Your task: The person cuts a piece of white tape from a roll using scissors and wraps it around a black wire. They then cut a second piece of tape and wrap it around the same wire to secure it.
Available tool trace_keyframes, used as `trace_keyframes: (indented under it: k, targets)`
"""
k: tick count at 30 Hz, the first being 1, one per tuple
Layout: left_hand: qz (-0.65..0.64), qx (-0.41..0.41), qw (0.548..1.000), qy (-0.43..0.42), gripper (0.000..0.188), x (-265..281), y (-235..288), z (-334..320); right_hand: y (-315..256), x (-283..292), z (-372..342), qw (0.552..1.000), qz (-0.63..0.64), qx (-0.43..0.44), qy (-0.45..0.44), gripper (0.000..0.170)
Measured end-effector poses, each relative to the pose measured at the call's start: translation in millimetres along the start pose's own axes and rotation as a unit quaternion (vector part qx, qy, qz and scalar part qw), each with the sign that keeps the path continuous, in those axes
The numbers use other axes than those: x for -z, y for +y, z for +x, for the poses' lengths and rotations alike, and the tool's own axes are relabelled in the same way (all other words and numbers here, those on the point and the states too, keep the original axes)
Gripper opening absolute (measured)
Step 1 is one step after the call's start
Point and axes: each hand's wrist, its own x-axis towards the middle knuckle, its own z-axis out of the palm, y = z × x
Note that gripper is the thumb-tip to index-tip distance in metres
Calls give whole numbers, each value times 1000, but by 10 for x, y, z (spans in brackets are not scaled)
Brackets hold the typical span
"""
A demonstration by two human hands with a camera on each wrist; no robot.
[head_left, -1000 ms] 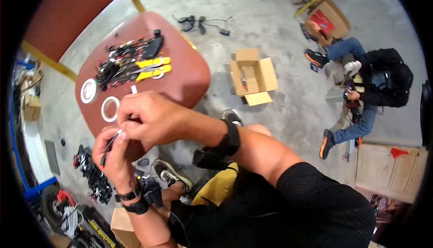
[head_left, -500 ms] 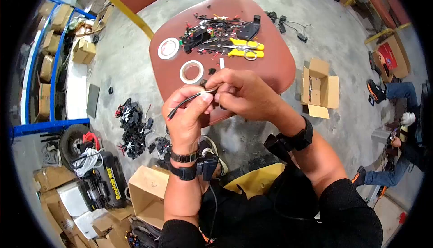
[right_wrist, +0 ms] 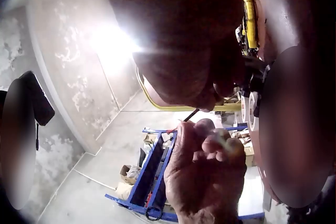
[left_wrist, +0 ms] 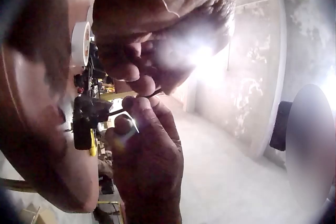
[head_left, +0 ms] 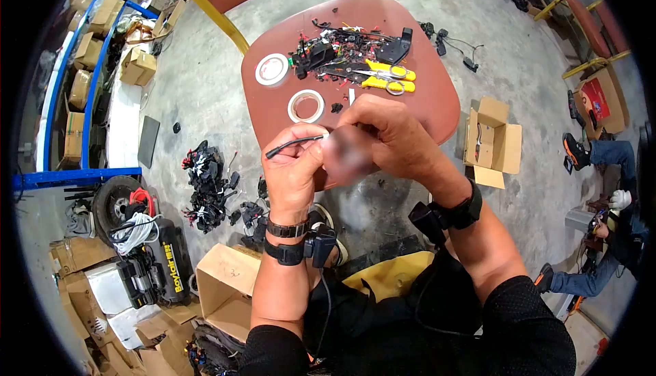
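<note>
A thin black cable [head_left: 294,145] lies across my left hand [head_left: 292,178], held between thumb and fingers, its free end pointing left. My right hand [head_left: 396,130] pinches at the cable's other end, fingertips close to the left ones. A blur covers part of this meeting point in the head view. In the left wrist view, a dark plastic piece [left_wrist: 84,121] hangs beside the right fingertips on a short lead. The right wrist view shows a short stretch of the cable [right_wrist: 192,113] between both hands. Both hands are above the front of a brown chair seat [head_left: 270,119].
On the seat are two white tape rolls, one nearer [head_left: 305,106] and one farther [head_left: 272,70], yellow-handled scissors [head_left: 403,73] and a heap of black parts. An open carton [head_left: 509,147] stands right, a black parts pile [head_left: 205,191] left. Another person [head_left: 601,232] sits far right.
The head view has swung left, so seat and hands appear farther right. Both hands stay together at the cable, which now lies flatter across the left hand.
</note>
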Motion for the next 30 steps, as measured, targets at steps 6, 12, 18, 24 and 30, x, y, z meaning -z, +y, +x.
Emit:
trace_keyframes:
  k: [6, 12, 18, 24, 30]
  targets:
    - [41, 37, 998, -5, 12, -30, 31, 8, 68, 41, 17, 998, -49, 39, -1, 13]
    - [4, 66, 998, -16, 11, -12, 16, 26, 73, 49, 27, 996, -66, 53, 8, 14]
    - [-2, 61, 998, -18, 10, 19, 24, 53, -99, 24, 23, 1000, -24, -14, -3, 16]
    - [-20, 52, 998, -4, 9, -2, 30, 35, -97, -56, -3, 999, 31, -28, -34, 18]
    - [-28, 57, 998, -20, 9, 16, 60, 43, 7, -89, -8, 1000, 20, 14, -19, 14]
